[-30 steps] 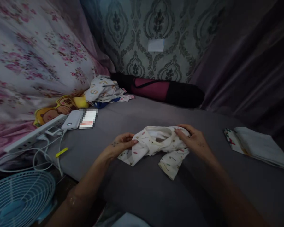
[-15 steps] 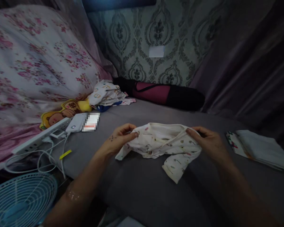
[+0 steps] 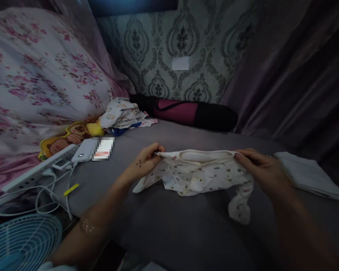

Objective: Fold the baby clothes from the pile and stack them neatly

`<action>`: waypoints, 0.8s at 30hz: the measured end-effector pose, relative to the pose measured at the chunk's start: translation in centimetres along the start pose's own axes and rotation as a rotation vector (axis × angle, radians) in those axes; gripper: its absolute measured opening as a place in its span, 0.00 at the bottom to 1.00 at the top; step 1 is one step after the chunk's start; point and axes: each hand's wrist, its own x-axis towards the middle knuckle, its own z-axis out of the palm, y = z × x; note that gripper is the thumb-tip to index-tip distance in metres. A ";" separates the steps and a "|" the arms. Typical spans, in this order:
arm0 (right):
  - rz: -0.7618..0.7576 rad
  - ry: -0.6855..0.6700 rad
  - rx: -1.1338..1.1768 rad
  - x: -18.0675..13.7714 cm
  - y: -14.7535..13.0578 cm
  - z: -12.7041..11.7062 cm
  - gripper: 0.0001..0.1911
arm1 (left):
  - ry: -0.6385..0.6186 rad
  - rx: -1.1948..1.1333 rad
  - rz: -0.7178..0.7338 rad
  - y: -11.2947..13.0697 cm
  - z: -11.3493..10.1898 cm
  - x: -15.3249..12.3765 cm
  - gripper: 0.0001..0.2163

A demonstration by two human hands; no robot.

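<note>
A small white baby shirt (image 3: 197, 175) with a scattered print hangs stretched between my two hands, just above the grey bed sheet. My left hand (image 3: 147, 160) pinches one shoulder, thumb against fingers. At the other shoulder, beside the neckline, my right hand (image 3: 257, 163) grips the cloth the same way. The neck opening faces up and the two sleeves droop, the right-hand one curled at its end. A folded white cloth (image 3: 313, 175) lies just beyond my right hand, partly hidden by it.
A power strip (image 3: 39, 169) with cables, a white power bank (image 3: 84, 150) and a yellow strip (image 3: 71, 189) lie at left. A blue fan (image 3: 22, 241) stands near front left. Heaped clothes (image 3: 121, 114) and a black-and-maroon bag (image 3: 180, 113) lie along the back.
My hands have moved apart, the right one going right, and the shirt is now pulled straighter and wider. Its right-hand sleeve has swung right. The view has shifted slightly.
</note>
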 end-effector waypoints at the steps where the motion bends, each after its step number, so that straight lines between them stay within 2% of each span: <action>1: -0.017 -0.014 -0.024 0.0 0.2 0.0 0.16 | -0.011 0.004 -0.018 -0.2 0.3 0.1 0.03; 7: 0.011 -0.050 -0.019 0.1 1.5 0.1 0.21 | -0.038 0.031 -0.101 0.8 0.9 0.4 0.06; 12: 0.046 -0.045 0.018 0.1 1.5 -0.3 0.21 | -0.024 -0.011 -0.124 1.6 1.5 1.2 0.14; 16: 0.044 -0.052 0.026 0.3 0.6 -1.1 0.20 | 0.017 0.025 -0.067 2.5 1.5 2.3 0.17; 20: -0.015 -0.054 0.029 1.2 -0.6 -1.9 0.21 | 0.003 0.010 0.024 4.2 0.8 3.9 0.18; 24: -0.050 -0.035 0.032 2.9 -2.1 -3.0 0.21 | 0.079 0.004 0.084 6.2 0.0 6.2 0.17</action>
